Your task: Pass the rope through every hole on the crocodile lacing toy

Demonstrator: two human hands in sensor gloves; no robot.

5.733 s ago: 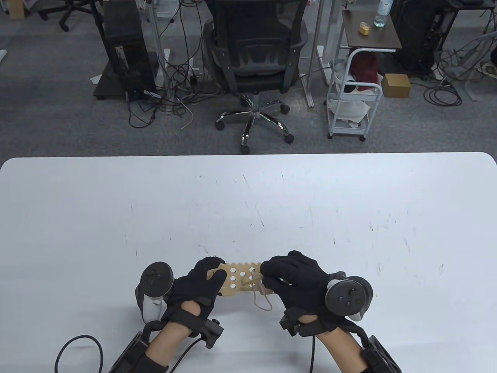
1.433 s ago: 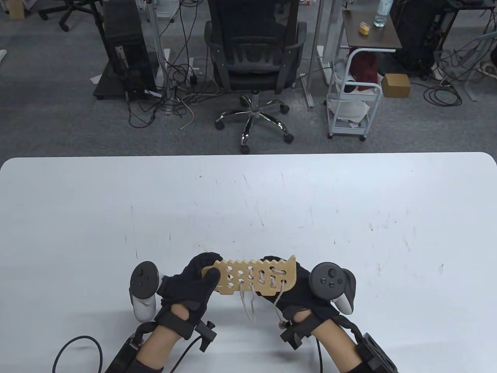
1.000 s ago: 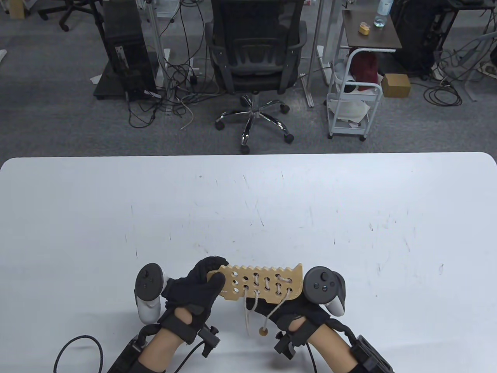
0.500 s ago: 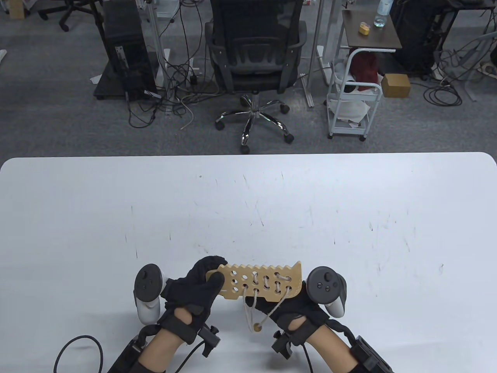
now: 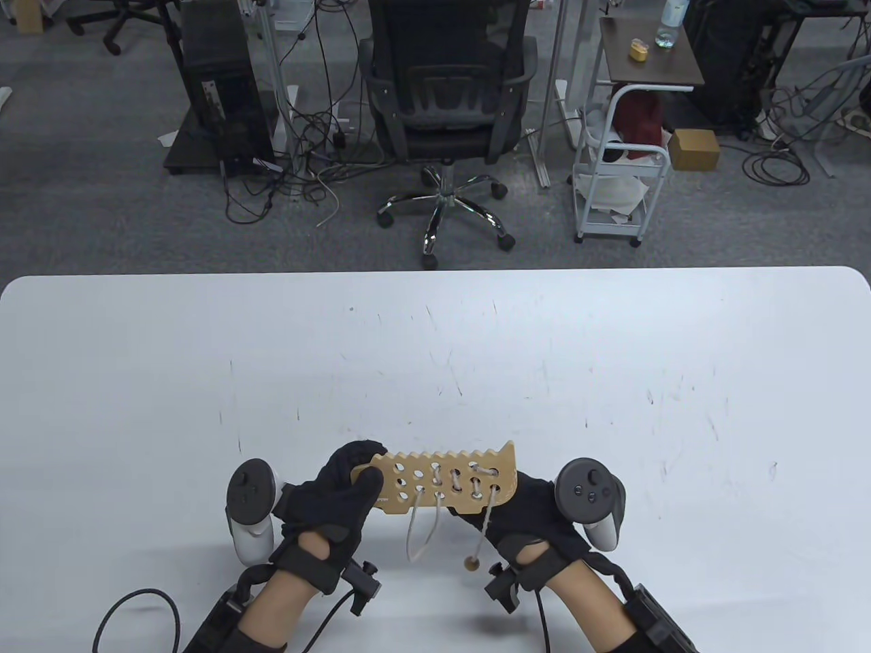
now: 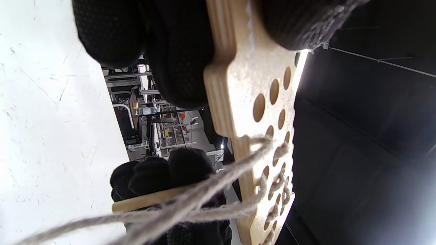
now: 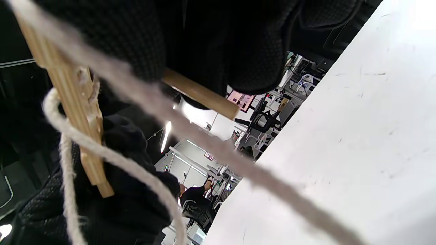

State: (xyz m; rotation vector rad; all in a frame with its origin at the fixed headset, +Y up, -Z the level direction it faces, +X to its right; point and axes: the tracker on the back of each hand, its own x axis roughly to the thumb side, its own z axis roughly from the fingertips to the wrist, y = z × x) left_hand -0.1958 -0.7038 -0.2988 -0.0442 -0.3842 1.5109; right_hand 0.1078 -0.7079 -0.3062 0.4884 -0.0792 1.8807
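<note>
My left hand (image 5: 340, 493) grips crocodile toy (image 5: 446, 479) tail, right hand (image 5: 527, 510) seemingly clamps wooden needle (image 7: 201, 93) beneath head; board lengthwise between hands, unlaced holes leftward, rope (image 5: 420, 534) dangling.

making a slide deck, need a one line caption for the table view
Gloved left hand and right hand hold a half-laced wooden crocodile toy above the table, rope dangling.

two gloved hands (image 5: 333, 500) (image 5: 527, 517), one crocodile board (image 5: 446, 479), one rope (image 5: 422, 527), one bead (image 5: 470, 562)
</note>
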